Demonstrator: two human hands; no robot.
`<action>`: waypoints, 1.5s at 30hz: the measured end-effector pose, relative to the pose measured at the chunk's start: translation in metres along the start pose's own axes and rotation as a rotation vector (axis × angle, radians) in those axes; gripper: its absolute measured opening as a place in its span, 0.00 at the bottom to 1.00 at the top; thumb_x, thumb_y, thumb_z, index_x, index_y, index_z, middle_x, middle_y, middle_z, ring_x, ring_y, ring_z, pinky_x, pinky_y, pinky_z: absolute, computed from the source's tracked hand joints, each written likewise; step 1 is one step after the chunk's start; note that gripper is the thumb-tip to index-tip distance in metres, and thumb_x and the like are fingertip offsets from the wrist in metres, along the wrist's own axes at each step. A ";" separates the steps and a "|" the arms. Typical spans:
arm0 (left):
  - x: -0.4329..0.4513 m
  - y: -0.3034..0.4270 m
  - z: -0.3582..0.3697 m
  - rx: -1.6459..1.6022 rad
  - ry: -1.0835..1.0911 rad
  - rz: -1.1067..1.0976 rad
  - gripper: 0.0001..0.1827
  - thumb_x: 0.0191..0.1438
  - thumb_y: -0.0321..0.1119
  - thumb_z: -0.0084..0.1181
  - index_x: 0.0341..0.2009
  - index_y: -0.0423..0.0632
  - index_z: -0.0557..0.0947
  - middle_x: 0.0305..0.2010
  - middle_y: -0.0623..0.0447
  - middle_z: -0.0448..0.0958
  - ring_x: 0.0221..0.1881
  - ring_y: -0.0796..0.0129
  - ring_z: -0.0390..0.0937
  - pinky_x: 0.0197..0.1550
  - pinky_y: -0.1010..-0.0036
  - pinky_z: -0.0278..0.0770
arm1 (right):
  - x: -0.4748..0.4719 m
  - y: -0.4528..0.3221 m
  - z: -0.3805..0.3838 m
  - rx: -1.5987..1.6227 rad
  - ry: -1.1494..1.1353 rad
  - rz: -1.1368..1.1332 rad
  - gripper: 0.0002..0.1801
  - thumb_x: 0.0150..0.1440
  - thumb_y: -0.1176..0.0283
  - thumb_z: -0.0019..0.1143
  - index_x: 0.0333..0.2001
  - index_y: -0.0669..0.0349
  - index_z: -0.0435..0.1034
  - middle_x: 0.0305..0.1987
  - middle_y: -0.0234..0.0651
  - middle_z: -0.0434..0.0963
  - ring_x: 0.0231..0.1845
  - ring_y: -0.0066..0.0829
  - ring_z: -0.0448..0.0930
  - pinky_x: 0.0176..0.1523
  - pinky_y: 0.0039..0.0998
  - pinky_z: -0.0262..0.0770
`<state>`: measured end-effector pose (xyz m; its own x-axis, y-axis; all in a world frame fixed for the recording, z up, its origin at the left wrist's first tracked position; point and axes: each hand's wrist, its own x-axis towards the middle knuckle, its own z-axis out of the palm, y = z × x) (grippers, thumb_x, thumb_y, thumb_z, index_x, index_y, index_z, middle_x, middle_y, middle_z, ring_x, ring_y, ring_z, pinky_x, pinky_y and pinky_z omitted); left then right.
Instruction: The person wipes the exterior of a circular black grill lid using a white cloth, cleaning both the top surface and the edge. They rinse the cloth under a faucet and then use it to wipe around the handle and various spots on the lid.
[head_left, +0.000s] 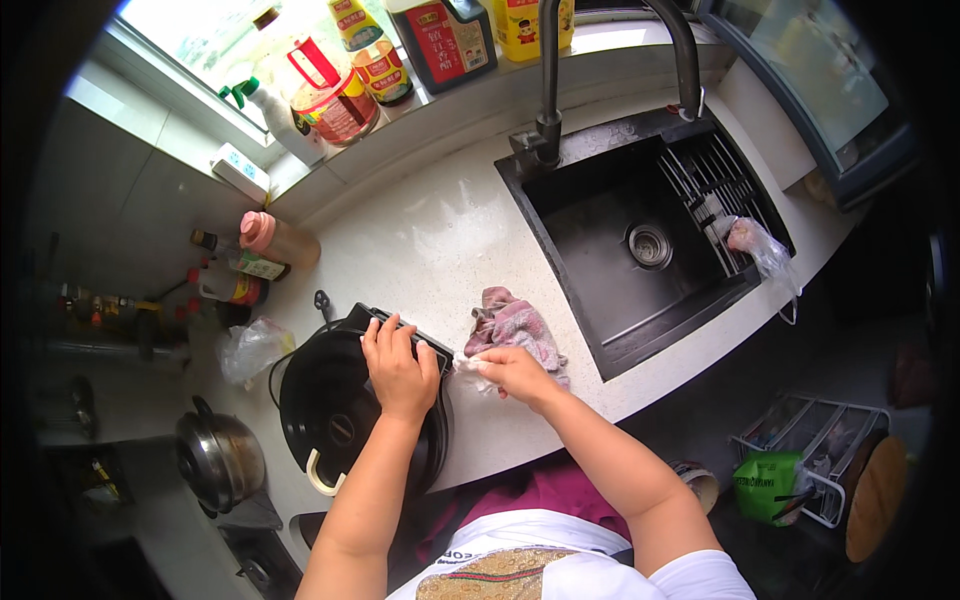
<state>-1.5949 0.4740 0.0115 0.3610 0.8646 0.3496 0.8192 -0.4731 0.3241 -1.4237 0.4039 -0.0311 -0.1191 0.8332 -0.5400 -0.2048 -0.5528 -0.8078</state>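
Observation:
A round black electric appliance with a cream handle lies on the pale countertop. My left hand rests on the dark panel along its upper right edge, fingers spread over it, with nothing seen in its grasp. Beside that panel, my right hand pinches a crumpled white tissue or thin cloth between thumb and fingers. A bunched pink and grey towel lies on the counter just beyond my right hand. The appliance's cord and plug lie at its far left edge.
At right is a black sink with a faucet, a rack and a plastic bag on its rim. Bottles and a clear bag stand left, near a steel pot. Several containers line the windowsill.

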 end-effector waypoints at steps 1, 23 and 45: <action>0.000 0.000 0.001 -0.010 0.014 -0.005 0.13 0.49 0.31 0.53 0.40 0.39 0.78 0.54 0.38 0.72 0.61 0.37 0.61 0.64 0.47 0.55 | 0.003 0.001 -0.001 0.239 -0.025 0.089 0.10 0.61 0.69 0.47 0.37 0.60 0.76 0.23 0.29 0.73 0.21 0.21 0.72 0.25 0.23 0.68; -0.025 0.009 -0.024 0.089 -0.156 0.019 0.32 0.45 0.41 0.67 0.54 0.45 0.73 0.64 0.39 0.64 0.67 0.42 0.57 0.65 0.41 0.48 | 0.049 -0.009 0.012 -0.146 0.136 -0.237 0.13 0.53 0.72 0.60 0.43 0.64 0.73 0.34 0.37 0.79 0.27 0.26 0.78 0.28 0.26 0.75; -0.017 0.013 -0.027 0.108 -0.222 0.007 0.30 0.41 0.40 0.65 0.51 0.46 0.76 0.63 0.37 0.66 0.67 0.41 0.59 0.68 0.46 0.47 | 0.158 -0.057 0.066 -0.582 0.038 -0.311 0.19 0.44 0.70 0.64 0.41 0.54 0.67 0.42 0.39 0.74 0.42 0.45 0.78 0.45 0.42 0.74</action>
<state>-1.6023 0.4484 0.0340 0.4465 0.8829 0.1455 0.8549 -0.4689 0.2222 -1.4950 0.5681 -0.0547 -0.1030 0.9600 -0.2603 0.3356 -0.2128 -0.9177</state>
